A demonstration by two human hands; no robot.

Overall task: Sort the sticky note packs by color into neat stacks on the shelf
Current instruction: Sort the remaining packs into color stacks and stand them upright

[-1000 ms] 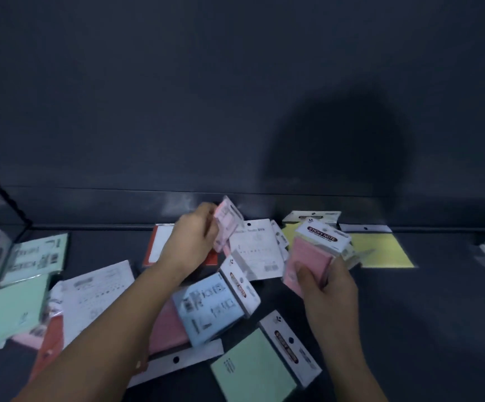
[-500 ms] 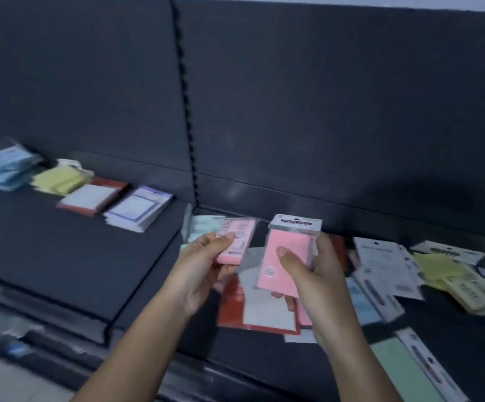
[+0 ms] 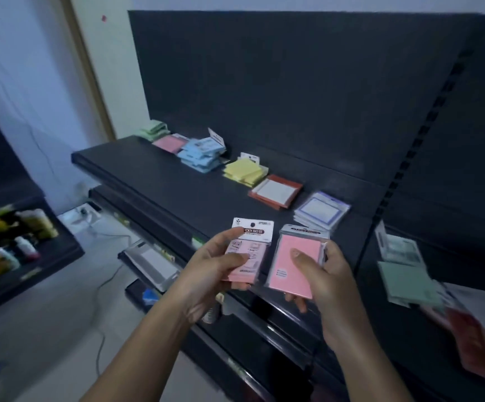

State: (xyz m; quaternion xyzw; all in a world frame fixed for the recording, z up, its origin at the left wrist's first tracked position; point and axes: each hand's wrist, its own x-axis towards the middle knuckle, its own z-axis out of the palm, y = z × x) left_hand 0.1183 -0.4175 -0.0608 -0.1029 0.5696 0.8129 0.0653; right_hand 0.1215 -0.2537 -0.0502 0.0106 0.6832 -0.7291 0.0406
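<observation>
Both pink packs have been carried left from the unsorted pile, now at the right edge, and are held over the shelf front. Behind, sorted stacks are ranged: green, pink, blue, yellow, red-bordered, purple-bordered. The printed pink pack is pinched by the left hand and the plain pink pack by the right hand, thumbs on top.

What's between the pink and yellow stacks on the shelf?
The blue stack, seen in the head view, between the pink stack and the yellow stack.

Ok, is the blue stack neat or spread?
Spread: packs in the blue stack lie fanned at different angles, and one white header sticks up at the back.
</observation>
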